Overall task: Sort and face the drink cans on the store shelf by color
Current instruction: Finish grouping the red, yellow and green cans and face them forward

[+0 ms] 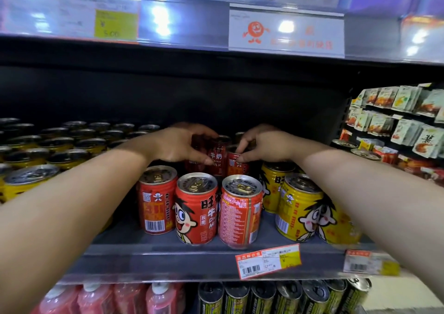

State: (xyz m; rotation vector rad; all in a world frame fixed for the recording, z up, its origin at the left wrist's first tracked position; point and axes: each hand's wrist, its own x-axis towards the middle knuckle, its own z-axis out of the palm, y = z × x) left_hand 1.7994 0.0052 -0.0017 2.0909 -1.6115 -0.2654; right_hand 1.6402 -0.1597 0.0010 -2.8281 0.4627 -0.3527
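Observation:
Three red cans stand in the front row of the shelf (168, 263): one (156, 200) shows its barcode, the middle one (195, 209) shows the cartoon face, the right one (240, 211) shows small print. Behind them my left hand (177, 145) grips a red can (217, 157) in the second row. My right hand (262, 145) pinches the top of the red can (236, 163) beside it. Yellow cans (300, 208) stand at the right, and more yellow cans (55, 150) fill the left.
The shelf above, with price tags (286, 31), hangs low over the cans. A price label (269, 261) is clipped to the shelf edge. Pink bottles (108, 299) and black cans (276, 297) sit on the shelf below. Snack packets (403, 121) hang on the right.

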